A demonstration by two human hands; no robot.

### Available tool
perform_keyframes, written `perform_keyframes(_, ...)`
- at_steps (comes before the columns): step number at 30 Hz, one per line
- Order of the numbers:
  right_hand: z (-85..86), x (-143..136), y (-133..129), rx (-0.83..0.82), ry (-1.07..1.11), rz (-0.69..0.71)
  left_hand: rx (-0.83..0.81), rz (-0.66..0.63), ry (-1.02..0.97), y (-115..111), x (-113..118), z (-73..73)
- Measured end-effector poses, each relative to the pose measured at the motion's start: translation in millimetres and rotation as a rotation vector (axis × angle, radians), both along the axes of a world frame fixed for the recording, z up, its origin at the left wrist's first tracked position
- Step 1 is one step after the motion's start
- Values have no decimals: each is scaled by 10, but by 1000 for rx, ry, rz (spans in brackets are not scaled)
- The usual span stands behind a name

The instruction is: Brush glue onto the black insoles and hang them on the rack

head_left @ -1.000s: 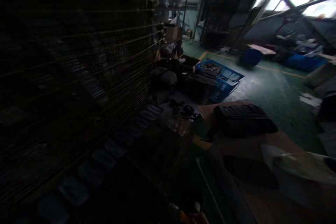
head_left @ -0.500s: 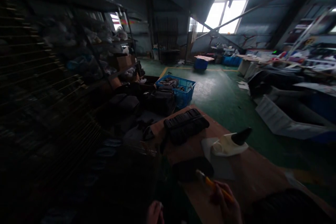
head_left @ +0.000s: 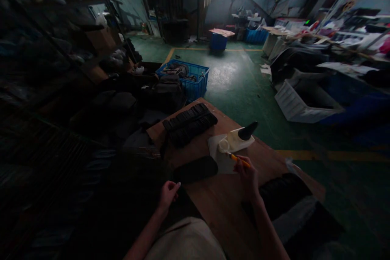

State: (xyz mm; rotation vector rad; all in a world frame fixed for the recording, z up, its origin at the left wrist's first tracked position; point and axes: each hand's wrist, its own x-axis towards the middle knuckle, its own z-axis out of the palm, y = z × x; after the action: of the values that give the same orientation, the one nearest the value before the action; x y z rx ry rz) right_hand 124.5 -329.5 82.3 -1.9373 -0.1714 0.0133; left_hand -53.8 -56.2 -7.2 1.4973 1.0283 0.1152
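My right hand (head_left: 247, 170) is closed round a brush with a yellow handle (head_left: 238, 160). The brush tip is at the near edge of a round opening in a cream plastic container (head_left: 237, 141), which has a black cone-shaped part. That container rests on a pale sheet (head_left: 225, 164) on a brown board (head_left: 210, 195). A dark, flat, rounded piece (head_left: 196, 169) lies left of the sheet. Near its left end my left hand (head_left: 170, 193) has its fingers pinched together; whether anything small is between them cannot be made out.
Stacked black pieces lie at the board's far end (head_left: 191, 122) and near right (head_left: 284, 189). Beyond stands a blue crate (head_left: 195, 85). A grey-white bin (head_left: 300, 103) is at the right, shelving with bags (head_left: 61, 36) at the left.
The view has tipped downward, showing more of both arms. My right hand has moved forward, bringing the brush from over the dark piece to the cream container. My left hand has come further into view.
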Motion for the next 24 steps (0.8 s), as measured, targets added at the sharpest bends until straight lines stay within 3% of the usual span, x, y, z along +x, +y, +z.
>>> perform_keyframes(6,-15,202,140,-64,-70,0,42,-52,61,60,117,-32)
perform_keyframes(15,-314,629,415,-360,-119,43,79,-72,106,147,263,-106)
perform_keyframes(24,-383,626,403,-586,-199,120,4,-67,141,173,268,-42)
